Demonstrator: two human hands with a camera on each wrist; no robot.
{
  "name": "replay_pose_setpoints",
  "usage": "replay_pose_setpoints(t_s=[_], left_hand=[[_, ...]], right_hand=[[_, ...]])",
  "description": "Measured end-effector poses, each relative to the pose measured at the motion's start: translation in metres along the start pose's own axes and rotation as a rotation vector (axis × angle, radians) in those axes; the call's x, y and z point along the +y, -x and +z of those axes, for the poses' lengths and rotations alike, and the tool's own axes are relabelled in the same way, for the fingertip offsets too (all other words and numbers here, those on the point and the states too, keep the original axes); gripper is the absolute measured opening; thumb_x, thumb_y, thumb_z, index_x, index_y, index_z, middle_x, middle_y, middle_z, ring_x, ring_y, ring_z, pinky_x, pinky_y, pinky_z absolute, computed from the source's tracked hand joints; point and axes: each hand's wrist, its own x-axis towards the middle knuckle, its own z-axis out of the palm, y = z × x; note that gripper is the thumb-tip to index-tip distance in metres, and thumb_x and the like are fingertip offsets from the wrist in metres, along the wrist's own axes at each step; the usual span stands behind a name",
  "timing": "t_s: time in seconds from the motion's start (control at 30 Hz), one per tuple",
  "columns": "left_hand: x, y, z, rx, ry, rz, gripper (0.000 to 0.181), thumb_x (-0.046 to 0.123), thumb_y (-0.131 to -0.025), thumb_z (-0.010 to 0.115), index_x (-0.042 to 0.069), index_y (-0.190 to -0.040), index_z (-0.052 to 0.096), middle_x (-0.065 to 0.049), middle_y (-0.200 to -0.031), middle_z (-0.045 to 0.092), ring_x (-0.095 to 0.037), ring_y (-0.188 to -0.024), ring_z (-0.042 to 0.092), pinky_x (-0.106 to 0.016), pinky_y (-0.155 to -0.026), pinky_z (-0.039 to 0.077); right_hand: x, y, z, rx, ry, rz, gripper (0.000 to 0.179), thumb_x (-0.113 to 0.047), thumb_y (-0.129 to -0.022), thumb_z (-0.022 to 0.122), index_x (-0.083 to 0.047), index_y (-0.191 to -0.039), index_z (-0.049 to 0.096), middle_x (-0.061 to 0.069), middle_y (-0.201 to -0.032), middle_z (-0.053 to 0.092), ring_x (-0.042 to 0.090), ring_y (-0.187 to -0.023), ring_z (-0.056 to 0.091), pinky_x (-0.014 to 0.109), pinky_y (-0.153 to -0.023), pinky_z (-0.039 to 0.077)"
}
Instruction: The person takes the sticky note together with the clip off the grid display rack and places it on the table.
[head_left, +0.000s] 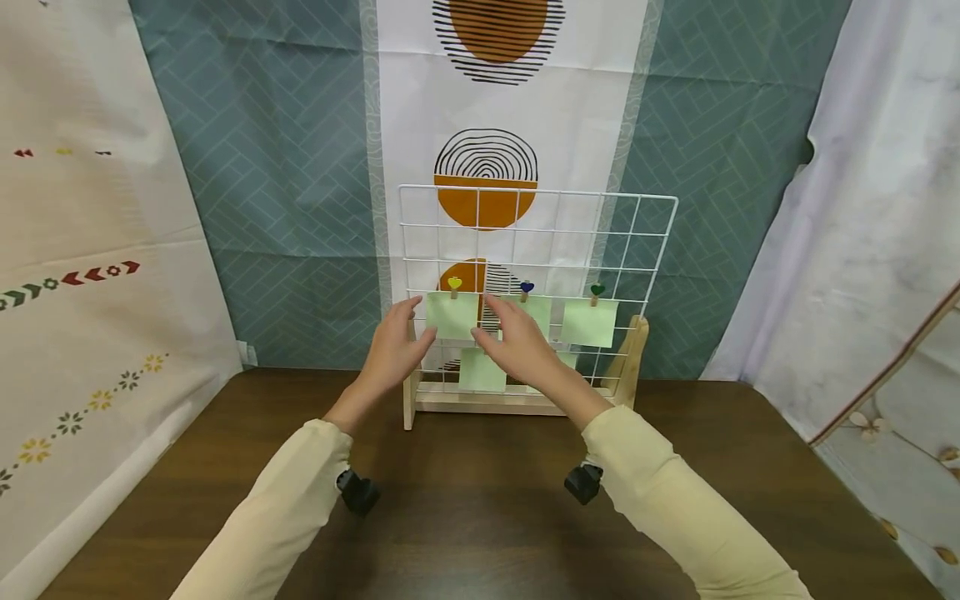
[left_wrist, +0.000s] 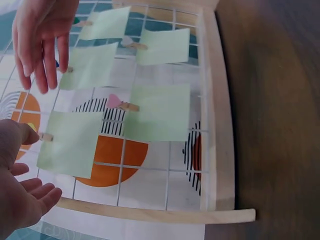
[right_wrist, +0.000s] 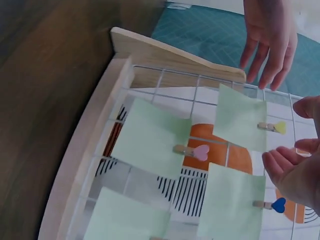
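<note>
A: Where is the note nearest the hands?
B: Upper-left green note (head_left: 450,317), pegged by a yellow heart clip (head_left: 454,285) to the white wire grid (head_left: 637,196). The hands flank it.

A: State of each?
B: Left hand (head_left: 393,346): thumb and fingers well parted, nothing held. Right hand (head_left: 521,342): likewise parted and unladen, close to the second note (head_left: 538,312) with its blue heart clip (head_left: 527,287). Contact with grid or paper: cannot tell.

A: Handling, if that note needs adjusting?
B: My judgement: steady the grid with one hand, pinch only the clip with the other. The paper looks thin; a hard grip could crease it. Keep the right thumb off the lower-left note (head_left: 482,371), held by a pink heart clip (left_wrist: 116,102).

A: Other notes?
B: A third (head_left: 590,322) with a green heart clip (head_left: 597,289), upper right; another (left_wrist: 164,47) below, partly hidden in the head view.

A: Surface and room?
B: The grid stands in a wooden base (head_left: 480,402) on a dark brown table (head_left: 450,517). Behind: a teal patterned hanging (head_left: 285,167) with a white central panel (head_left: 420,100). Left, a cream printed cloth (head_left: 90,208); right, a pale marbled cloth (head_left: 862,208).
</note>
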Motion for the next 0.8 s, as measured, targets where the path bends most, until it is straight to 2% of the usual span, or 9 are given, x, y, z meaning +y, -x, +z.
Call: replay_pose_setpoints(t_s=[0.13, 0.27, 0.47, 0.63, 0.8], left_hand=[[0.003, -0.011, 0.0, -0.019, 0.038, -0.099, 0.053, 0.012, -0.092, 0.058, -0.01, -0.137, 0.042, -0.03, -0.134, 0.046, -0.042, -0.119, 0.049, -0.052, -0.095, 0.042], [0.003, -0.02, 0.003, -0.004, 0.082, -0.143, 0.047, 0.011, -0.093, 0.056, -0.011, -0.134, 0.045, -0.028, -0.132, 0.049, -0.041, -0.117, 0.052, -0.048, -0.095, 0.045], [-0.002, -0.024, 0.008, 0.032, 0.097, -0.222, 0.033, 0.01, -0.093, 0.053, -0.009, -0.12, 0.056, -0.025, -0.119, 0.06, -0.037, -0.109, 0.059, -0.045, -0.089, 0.048], [-0.003, -0.028, 0.011, 0.062, 0.08, -0.257, 0.034, 0.01, -0.091, 0.052, -0.007, -0.12, 0.056, -0.023, -0.112, 0.064, -0.035, -0.104, 0.061, -0.045, -0.086, 0.049], [-0.002, -0.035, 0.013, 0.073, 0.083, -0.279, 0.032, 0.009, -0.09, 0.051, -0.006, -0.118, 0.058, -0.02, -0.105, 0.064, -0.033, -0.097, 0.06, -0.042, -0.081, 0.049]], right_hand=[[-0.004, -0.017, 0.0, -0.009, -0.08, 0.039, 0.055, -0.019, -0.096, 0.059, 0.001, -0.144, 0.041, 0.019, -0.138, 0.05, 0.029, -0.124, 0.05, 0.041, -0.096, 0.045], [-0.009, -0.034, -0.002, -0.005, -0.16, 0.084, 0.049, -0.019, -0.098, 0.057, -0.003, -0.142, 0.045, 0.015, -0.135, 0.055, 0.026, -0.122, 0.053, 0.038, -0.095, 0.046], [-0.013, -0.055, 0.004, -0.017, -0.178, 0.119, 0.046, -0.016, -0.098, 0.055, -0.001, -0.141, 0.047, 0.014, -0.136, 0.054, 0.025, -0.122, 0.054, 0.035, -0.097, 0.044], [-0.013, -0.067, 0.01, -0.022, -0.167, 0.132, 0.043, -0.012, -0.098, 0.051, 0.0, -0.139, 0.048, 0.015, -0.138, 0.052, 0.025, -0.122, 0.053, 0.034, -0.098, 0.043], [-0.014, -0.075, 0.011, -0.024, -0.108, 0.117, 0.037, -0.008, -0.099, 0.05, 0.002, -0.135, 0.052, 0.017, -0.121, 0.063, 0.025, -0.09, 0.064, 0.03, -0.076, 0.05]])
